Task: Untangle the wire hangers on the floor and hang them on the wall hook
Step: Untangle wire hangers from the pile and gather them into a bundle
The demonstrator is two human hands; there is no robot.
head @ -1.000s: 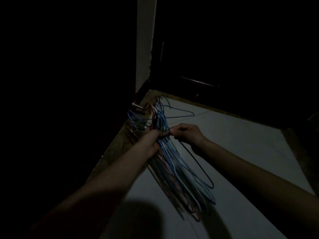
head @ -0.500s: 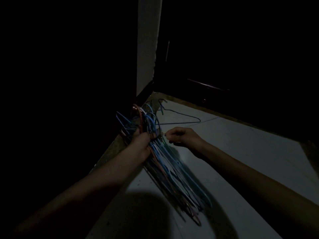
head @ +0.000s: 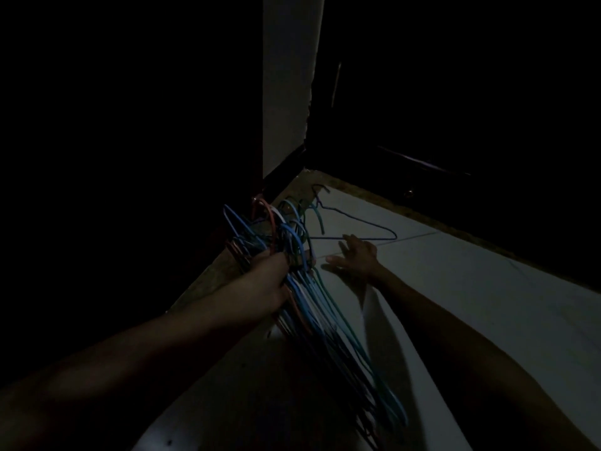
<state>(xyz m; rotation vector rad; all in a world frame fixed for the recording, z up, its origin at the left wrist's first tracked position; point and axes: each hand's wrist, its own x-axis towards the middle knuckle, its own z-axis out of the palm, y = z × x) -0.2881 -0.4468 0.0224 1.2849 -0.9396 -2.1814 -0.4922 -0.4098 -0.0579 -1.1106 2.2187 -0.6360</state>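
Darkness covers most of the head view, so we read only what the pale floor (head: 455, 304) lights up. Our left hand (head: 265, 278) is clenched around the necks of a thick bundle of wire hangers (head: 312, 307), fingers closed tight on it; we judge the grip sits near the necks so that the hooks (head: 276, 222) fan out together above the fist while the long blue, white and reddish bodies trail down and back toward us, their lower ends near or on the floor. Holding them bunched this way keeps the sorted ones from knotting again and leaves the other hand free. Our right hand (head: 356, 255) is stretched forward over the floor with its fingers spread and empty, reaching for a single dark hanger (head: 354, 227) that lies flat by itself close to the corner, just beyond the fingertips; whether they touch its wire we cannot tell. That lone hanger lies apart from the bundle, so we judge it is the next one to be gathered. A strip of pale wall (head: 286, 92) rises behind the corner, but the wall hook is nowhere visible in the dark, so nothing appears hung there yet.
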